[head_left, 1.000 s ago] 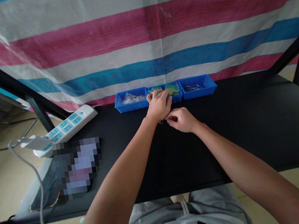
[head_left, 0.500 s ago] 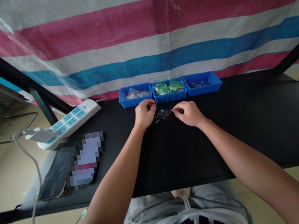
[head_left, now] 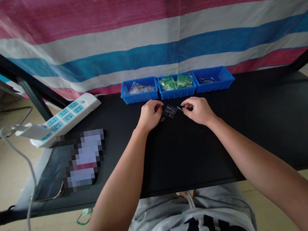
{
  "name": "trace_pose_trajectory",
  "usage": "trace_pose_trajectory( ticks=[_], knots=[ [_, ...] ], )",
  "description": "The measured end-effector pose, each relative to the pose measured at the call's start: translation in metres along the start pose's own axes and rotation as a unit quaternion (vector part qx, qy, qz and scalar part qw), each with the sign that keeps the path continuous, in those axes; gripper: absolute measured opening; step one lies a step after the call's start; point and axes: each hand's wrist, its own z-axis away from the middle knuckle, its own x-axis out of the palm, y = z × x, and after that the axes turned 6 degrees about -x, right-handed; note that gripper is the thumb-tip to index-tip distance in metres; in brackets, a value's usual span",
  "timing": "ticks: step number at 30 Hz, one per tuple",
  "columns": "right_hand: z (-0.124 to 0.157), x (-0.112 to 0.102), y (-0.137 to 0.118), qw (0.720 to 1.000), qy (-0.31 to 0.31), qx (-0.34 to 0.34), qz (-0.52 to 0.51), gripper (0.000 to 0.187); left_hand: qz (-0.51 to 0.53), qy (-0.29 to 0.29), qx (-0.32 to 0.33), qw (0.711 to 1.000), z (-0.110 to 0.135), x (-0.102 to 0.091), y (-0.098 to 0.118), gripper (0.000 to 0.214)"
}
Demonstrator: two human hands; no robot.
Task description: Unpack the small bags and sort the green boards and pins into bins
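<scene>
A small clear plastic bag (head_left: 172, 109) lies on the black tabletop between my hands, several thin metal pins (head_left: 164, 117) at its left side. My left hand (head_left: 149, 115) is curled at the bag's left edge, its fingertips pinched together; whatever they grip is too small to tell. My right hand (head_left: 199, 110), just right of the bag, pinches a thin silvery metal pin (head_left: 179, 108) between thumb and forefinger, its tip pointing left toward the bag.
Behind my hands stand three blue bins: the left bin (head_left: 140, 97) has clear bags, the middle bin (head_left: 179, 92) green packets, the right bin (head_left: 216, 84) metal pins. A power strip (head_left: 68, 118) and a blurred phone-like object (head_left: 85, 156) lie at left.
The camera view has tilted down slightly. My right hand has drawn a little to the right, away from the bag, with the metal pin in its fingers.
</scene>
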Motion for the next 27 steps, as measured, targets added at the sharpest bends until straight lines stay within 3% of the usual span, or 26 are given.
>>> trace_pose_trajectory(
  ticks=[10,18,27],
  knots=[
    [-0.001,-0.005,-0.002,1.0,-0.016,-0.005,0.019,0.009,-0.035,-0.022,0.011,0.999,0.003,0.002,0.0,0.025],
    [0.001,0.002,-0.003,0.998,-0.033,-0.051,0.007,0.015,-0.111,-0.057,0.026,0.992,0.005,0.003,0.002,0.027],
    [0.001,0.005,-0.004,0.998,-0.042,-0.051,0.015,0.011,-0.094,-0.106,0.018,0.99,0.003,0.0,0.006,0.018]
  ],
)
